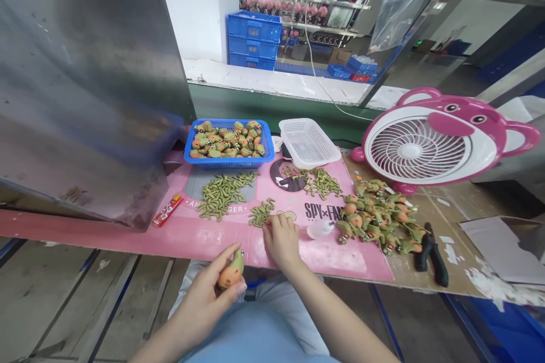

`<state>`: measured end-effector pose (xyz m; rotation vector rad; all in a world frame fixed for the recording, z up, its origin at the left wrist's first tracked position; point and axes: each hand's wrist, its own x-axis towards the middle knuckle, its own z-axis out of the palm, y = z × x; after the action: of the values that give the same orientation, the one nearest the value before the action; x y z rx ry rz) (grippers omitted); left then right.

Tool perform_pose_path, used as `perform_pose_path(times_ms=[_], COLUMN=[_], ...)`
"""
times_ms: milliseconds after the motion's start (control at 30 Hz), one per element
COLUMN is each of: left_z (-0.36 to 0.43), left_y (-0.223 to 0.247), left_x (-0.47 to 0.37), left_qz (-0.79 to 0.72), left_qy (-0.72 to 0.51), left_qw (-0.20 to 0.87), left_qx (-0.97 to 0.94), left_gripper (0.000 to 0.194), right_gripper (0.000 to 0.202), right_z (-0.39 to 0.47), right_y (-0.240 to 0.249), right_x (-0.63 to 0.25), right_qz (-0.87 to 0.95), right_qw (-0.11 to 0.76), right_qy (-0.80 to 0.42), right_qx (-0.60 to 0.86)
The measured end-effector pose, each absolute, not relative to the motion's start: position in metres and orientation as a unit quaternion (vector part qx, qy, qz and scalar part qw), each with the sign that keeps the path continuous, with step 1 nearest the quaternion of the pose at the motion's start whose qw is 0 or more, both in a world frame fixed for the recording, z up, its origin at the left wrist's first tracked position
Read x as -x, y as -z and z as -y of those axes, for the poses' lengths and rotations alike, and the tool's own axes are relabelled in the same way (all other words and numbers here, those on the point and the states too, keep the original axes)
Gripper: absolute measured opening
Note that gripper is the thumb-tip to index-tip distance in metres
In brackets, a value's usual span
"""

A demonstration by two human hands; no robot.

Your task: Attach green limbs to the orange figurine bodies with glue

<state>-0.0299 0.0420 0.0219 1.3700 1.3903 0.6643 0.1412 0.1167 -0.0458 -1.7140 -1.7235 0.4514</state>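
In my left hand [208,286] is a small orange-and-green toy figure [231,273], held between thumb and fingers above the table's front edge. My right hand [281,240] rests at the near side of a small heap of green curved pieces [260,214]. Its fingers are curled together with the tips down; whatever they pinch is hidden. Larger piles of the same green pieces [221,193] lie behind and to the left, with another pile [322,182] to the right. A translucent squeeze bottle [320,229] lies just right of my right hand.
A blue basket [187,156] full of similar figures stands at the back, beside a white basket [309,142]. Orange-and-green figures [378,215] are heaped at right, near black-handled pliers [435,261] and a pink fan [426,142]. A metal panel [93,96] bounds the left; a red packet [168,210] lies beside it.
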Motion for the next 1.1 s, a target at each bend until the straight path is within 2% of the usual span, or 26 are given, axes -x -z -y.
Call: perform_pose_path(times_ms=[267,467,600,733,867,1100], left_z=[-0.040,-0.045,-0.050,-0.054,-0.055,-0.055], left_y=[-0.022,-0.027,-0.045,-0.057,-0.058,-0.058], left_x=[0.029,0.018,0.010,0.005,0.005,0.004], left_qz=[-0.563,-0.555,-0.531,-0.510,-0.483,-0.435], left_qy=[-0.287,-0.274,-0.224,-0.193,-0.187,-0.192], left_qw=[0.544,0.519,0.497,0.439,0.391,0.323], left_qx=[-0.552,-0.589,-0.648,-0.715,-0.761,-0.818], left_gripper=[0.057,0.061,0.054,0.050,0.048,0.045], right_gripper=[0.011,0.017,0.008,0.002,0.013,0.018], right_z=[-0.111,-0.075,-0.052,-0.041,-0.040,-0.040], right_y=[0.036,-0.013,-0.049,-0.068,-0.069,-0.068], right_x=[-0.152,-0.162,-0.166,-0.167,-0.165,-0.162], right_qz=[0.631,0.611,0.619,0.705,0.755,0.750], right_qw=[0.411,0.452,0.447,0.432,0.419,0.413], right_qy=[-0.252,-0.340,-0.418,-0.360,-0.304,-0.328], right_qx=[0.607,0.555,0.493,0.432,0.402,0.399])
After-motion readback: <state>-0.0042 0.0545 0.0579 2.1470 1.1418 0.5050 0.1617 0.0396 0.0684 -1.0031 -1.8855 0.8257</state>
